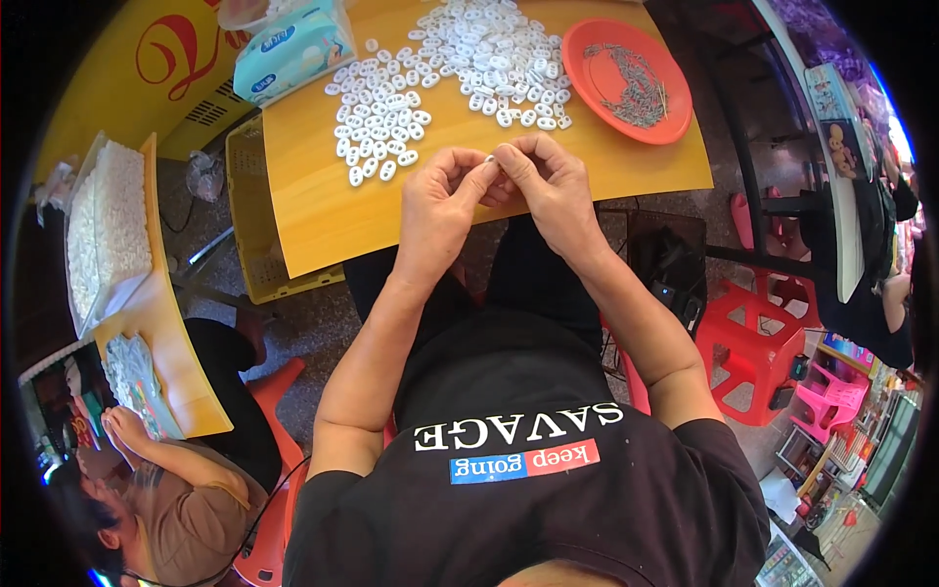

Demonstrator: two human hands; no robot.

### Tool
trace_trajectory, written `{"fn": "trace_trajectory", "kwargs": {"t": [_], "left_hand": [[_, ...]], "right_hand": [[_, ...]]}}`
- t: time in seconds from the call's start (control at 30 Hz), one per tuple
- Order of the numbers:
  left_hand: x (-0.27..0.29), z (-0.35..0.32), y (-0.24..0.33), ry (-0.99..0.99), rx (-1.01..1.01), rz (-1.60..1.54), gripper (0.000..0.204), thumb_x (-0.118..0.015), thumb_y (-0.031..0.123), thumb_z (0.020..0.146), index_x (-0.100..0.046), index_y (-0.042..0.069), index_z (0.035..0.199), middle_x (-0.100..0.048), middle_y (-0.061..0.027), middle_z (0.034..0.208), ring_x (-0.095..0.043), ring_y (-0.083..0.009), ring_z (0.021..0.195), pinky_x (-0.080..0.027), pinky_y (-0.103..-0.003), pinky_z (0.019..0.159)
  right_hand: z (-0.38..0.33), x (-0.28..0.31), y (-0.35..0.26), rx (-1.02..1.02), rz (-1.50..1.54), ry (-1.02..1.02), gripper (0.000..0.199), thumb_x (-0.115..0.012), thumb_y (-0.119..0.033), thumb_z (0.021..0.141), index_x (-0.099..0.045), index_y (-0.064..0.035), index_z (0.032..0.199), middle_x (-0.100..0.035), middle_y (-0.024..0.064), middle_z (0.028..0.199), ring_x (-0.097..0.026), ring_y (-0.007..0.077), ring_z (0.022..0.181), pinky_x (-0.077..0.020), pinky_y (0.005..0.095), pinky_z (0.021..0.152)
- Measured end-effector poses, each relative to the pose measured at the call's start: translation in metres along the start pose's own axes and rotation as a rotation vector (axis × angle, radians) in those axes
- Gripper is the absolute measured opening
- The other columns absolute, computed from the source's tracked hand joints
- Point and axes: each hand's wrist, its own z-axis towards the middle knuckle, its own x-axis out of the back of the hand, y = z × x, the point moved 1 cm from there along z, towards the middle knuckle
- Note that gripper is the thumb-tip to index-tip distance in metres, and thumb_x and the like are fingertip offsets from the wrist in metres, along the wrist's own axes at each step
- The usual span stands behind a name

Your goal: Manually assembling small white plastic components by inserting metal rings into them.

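Where fingertips meet, both hands [494,191] pinch a white ring [490,159].

Two hands, left hand [437,199] and right hand [553,181], pinch one small white piece [490,159]. Beyond them: two heaps of white pieces [383,112], one orange plate [629,78], one tissue pack [291,47].

The small white piece [490,159] pinched between the hands is mostly covered by fingertips [479,168], its shape too small to tell. The counter [323,196] far edge, tissue pack [293,44] and white pile [489,49] are cut off by the picture's top edge.
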Motion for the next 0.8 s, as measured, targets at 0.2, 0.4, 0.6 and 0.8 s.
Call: {"fn": "trace_trajectory", "kwargs": {"t": [0.2,0.4,0.6,0.8], "left_hand": [[0.006,-0.001,0.011,-0.054,0.014,-0.014,0.019,-0.059,0.013,0.098,-0.061,-0.006,0.102,-0.068,-0.0107,0.089,-0.068,-0.0144,0.079,-0.056,-0.026,0.073],[0.006,-0.005,0.017,-0.079,0.036,0.018,0.022,-0.060,0.016,0.098,-0.061,-0.005,0.102,-0.068,-0.0098,0.088,-0.068,-0.0142,0.078,-0.056,-0.026,0.073],[0.002,-0.005,0.012,-0.047,0.034,-0.086,0.020,-0.060,0.016,0.098,-0.061,-0.004,0.101,-0.068,-0.0092,0.086,-0.066,-0.0125,0.075,-0.054,-0.025,0.070],[-0.006,-0.009,0.005,0.041,-0.094,-0.024,0.012,-0.059,0.010,0.097,-0.059,-0.003,0.096,-0.067,-0.0072,0.085,-0.062,-0.0100,0.072,-0.051,-0.023,0.066]], "right_hand": [[0.003,0.007,-0.019,-0.008,0.028,-0.122,0.021,-0.063,-0.015,0.096,-0.064,0.0060,0.100,-0.066,0.0052,0.085,-0.062,0.0079,0.077,-0.0533,0.0233,0.068],[0.005,0.016,-0.027,0.047,-0.113,-0.184,0.018,-0.063,-0.012,0.095,-0.065,0.0048,0.101,-0.066,0.0050,0.088,-0.064,0.0091,0.078,-0.0553,0.0241,0.070],[0.004,0.012,-0.026,0.114,-0.152,-0.117,0.014,-0.064,-0.010,0.094,-0.064,0.0041,0.096,-0.066,0.0044,0.084,-0.063,0.0084,0.075,-0.0547,0.0241,0.068],[-0.001,0.000,-0.014,0.218,-0.169,0.017,0.012,-0.063,-0.008,0.094,-0.060,0.0023,0.088,-0.062,0.0025,0.075,-0.059,0.0069,0.069,-0.0497,0.0238,0.061]]}}
